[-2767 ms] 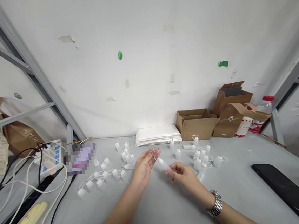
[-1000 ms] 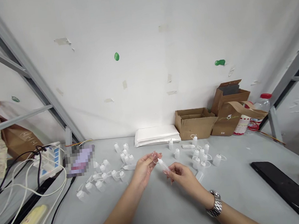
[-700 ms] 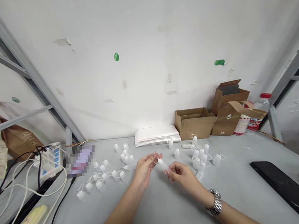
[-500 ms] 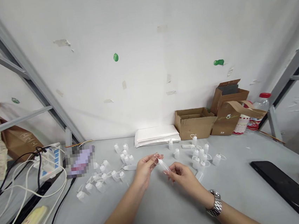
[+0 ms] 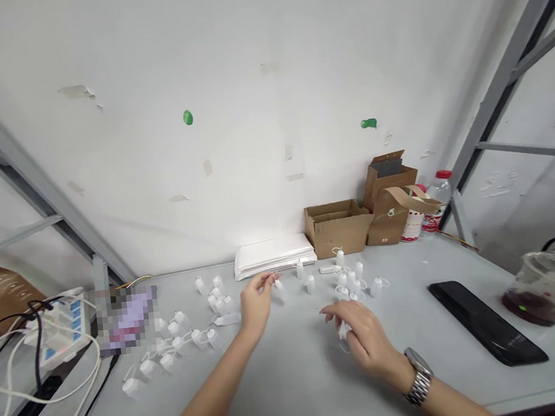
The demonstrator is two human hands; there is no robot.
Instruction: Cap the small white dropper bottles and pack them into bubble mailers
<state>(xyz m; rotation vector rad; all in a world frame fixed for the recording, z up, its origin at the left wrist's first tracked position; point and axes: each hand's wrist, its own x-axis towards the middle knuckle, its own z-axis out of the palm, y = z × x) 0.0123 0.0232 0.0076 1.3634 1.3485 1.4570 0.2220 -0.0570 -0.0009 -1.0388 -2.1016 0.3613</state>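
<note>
My left hand [image 5: 256, 305] has its fingertips pinched at the top of a small white plastic squeeze bottle [image 5: 279, 291], which stands about upright at the table surface. My right hand [image 5: 363, 337] is curled round another small squeeze bottle [image 5: 343, 330]; its white cap and thin loop show by the thumb, while the palm hides the rest. Several such bottles stand in a group [image 5: 351, 282] beyond my right hand. To the left of my left hand are several more bottles [image 5: 177, 344], and one clear bottle [image 5: 227, 319] lies on its side.
A white paper stack [image 5: 272, 254], an open cardboard box [image 5: 339, 231] and a brown paper bag [image 5: 389, 220] line the wall. A black phone-like slab [image 5: 487, 322] and a clear plastic tub [image 5: 550, 286] lie right. At left are a power strip [image 5: 66, 330] and cables.
My view has swung right. My right hand has let go of the bottle that both hands held and moved right, onto another bottle. The first bottle is now upright under my left fingertips.
</note>
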